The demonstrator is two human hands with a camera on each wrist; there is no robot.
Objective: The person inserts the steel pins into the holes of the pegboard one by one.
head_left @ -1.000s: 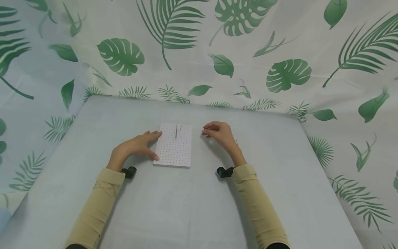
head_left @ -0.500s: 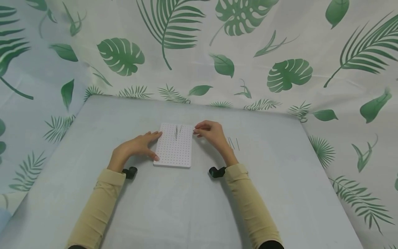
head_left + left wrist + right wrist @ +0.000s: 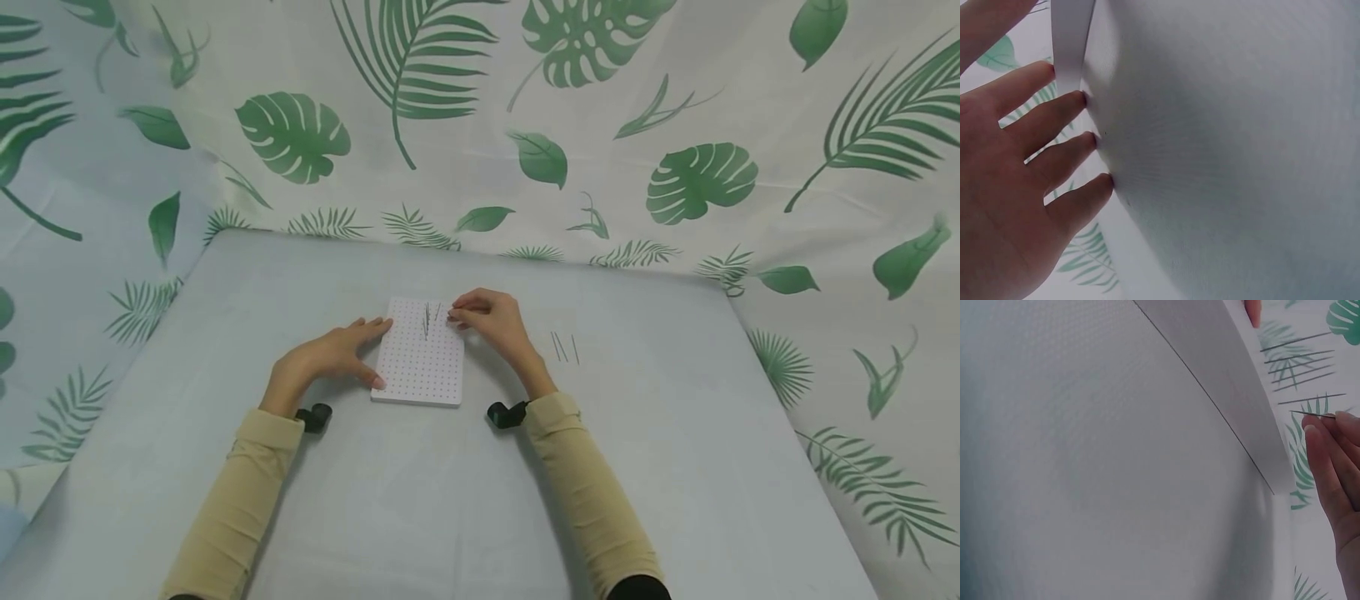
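Two tan cloth sleeves [image 3: 232, 500] reach over the pale, smooth worktop [image 3: 420, 517]. A small black camera [image 3: 318, 417] sticks out by the left wrist, and another [image 3: 507, 414] by the right. Next comes a flat white board with rows of tiny holes [image 3: 418, 367], lying in the middle. The left hand [image 3: 330, 354] is spread wide, with its thumb and fingertips touching the board's left edge. The right hand [image 3: 495, 325] pinches one thin dark pin [image 3: 1310, 414] over the right edge, near the far corner. Three loose thin dark pins [image 3: 557, 346] lie to its right. More thin dark pins [image 3: 427, 321] stand up in the board's far part. Behind hangs a white cloth with green leaves [image 3: 292, 137].
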